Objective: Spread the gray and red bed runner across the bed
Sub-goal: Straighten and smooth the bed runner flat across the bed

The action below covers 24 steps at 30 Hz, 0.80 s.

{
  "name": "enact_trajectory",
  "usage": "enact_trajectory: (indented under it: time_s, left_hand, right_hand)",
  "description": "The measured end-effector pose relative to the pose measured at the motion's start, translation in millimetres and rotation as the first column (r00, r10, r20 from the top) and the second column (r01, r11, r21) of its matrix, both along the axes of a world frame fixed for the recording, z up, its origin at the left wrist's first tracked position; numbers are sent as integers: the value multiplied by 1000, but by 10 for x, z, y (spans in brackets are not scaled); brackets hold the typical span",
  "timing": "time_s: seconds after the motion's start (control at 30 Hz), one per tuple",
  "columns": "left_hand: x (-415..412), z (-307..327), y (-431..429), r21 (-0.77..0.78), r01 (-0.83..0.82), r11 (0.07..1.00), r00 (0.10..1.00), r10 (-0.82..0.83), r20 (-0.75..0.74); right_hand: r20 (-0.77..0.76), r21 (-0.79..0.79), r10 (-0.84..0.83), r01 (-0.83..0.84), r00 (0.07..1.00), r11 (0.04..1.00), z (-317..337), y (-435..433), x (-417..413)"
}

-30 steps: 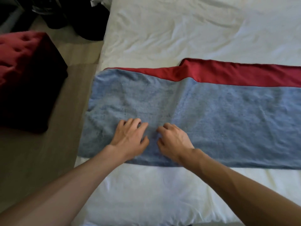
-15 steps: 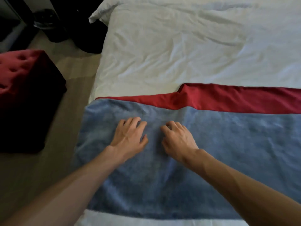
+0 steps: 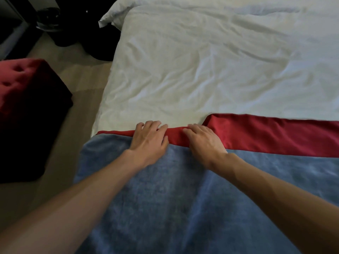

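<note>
The bed runner lies across the white bed (image 3: 201,70): a wide gray plush part (image 3: 165,198) toward me and a red satin band (image 3: 275,138) along its far side. Left of a step in its far edge, the red band is much narrower. My left hand (image 3: 149,138) and my right hand (image 3: 203,142) rest side by side, palms down, on that narrow stretch. Their fingers are apart, and the fingertips reach the red band's far edge. Neither hand has cloth gathered in it. The runner's left end hangs over the bed's side.
A dark red tufted ottoman (image 3: 27,99) stands on the beige floor (image 3: 80,92) left of the bed. Dark bags or bins (image 3: 73,24) sit at the top left. A white pillow corner (image 3: 113,13) shows at the head of the bed.
Both hands slid away from me over the gray plush, from its near part up onto the red band. My view moved forward with them.
</note>
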<state>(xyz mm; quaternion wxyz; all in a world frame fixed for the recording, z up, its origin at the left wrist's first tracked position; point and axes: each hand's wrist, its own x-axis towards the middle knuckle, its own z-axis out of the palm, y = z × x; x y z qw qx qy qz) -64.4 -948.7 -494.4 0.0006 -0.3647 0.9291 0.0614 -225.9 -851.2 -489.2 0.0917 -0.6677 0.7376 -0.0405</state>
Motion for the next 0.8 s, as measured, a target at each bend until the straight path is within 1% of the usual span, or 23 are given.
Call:
enact_trajectory:
  time_s: [0.07,0.13,0.2,0.27,0.37,0.47,0.53,0.63,0.73,0.8]
  left_hand:
    - [-69,-2,-100,18,-24,1000,997,23,72]
    - [-107,6,-155,29,-16,999,992,12,123]
    - [-112,5,-171,73,-11,997,996,4,94]
    - [-121,11,-158,148,-12,989,997,1,77]
    - [-181,18,-151,213,36,976,990,-64,127]
    - [-263,19,-255,314,21,949,988,-69,141]
    - [-284,-12,-288,378,26,926,988,-82,133]
    - [-338,-121,-343,427,43,903,982,-116,147]
    - [-401,-174,-372,440,43,897,983,-115,140]
    - [-444,-183,-395,412,25,911,994,-65,83]
  right_hand:
    - [-17,17,8,-8,1000,1000,-32,-152,-112]
    - [-28,68,-32,33,999,997,-22,-267,-233]
    - [-48,128,-43,48,998,991,0,-337,-334]
    - [-69,158,-9,20,998,987,-12,-375,-395]
    - [-70,178,29,-16,997,984,-51,-447,-412]
    - [-44,201,14,-5,999,980,-64,-565,-456]
    - [-76,216,50,-32,996,976,-47,-594,-475]
    - [-125,260,116,-80,985,962,-57,-597,-489]
    - [-169,222,152,-112,974,968,-63,-539,-472]
    - [-151,156,111,-88,982,984,-44,-537,-485]
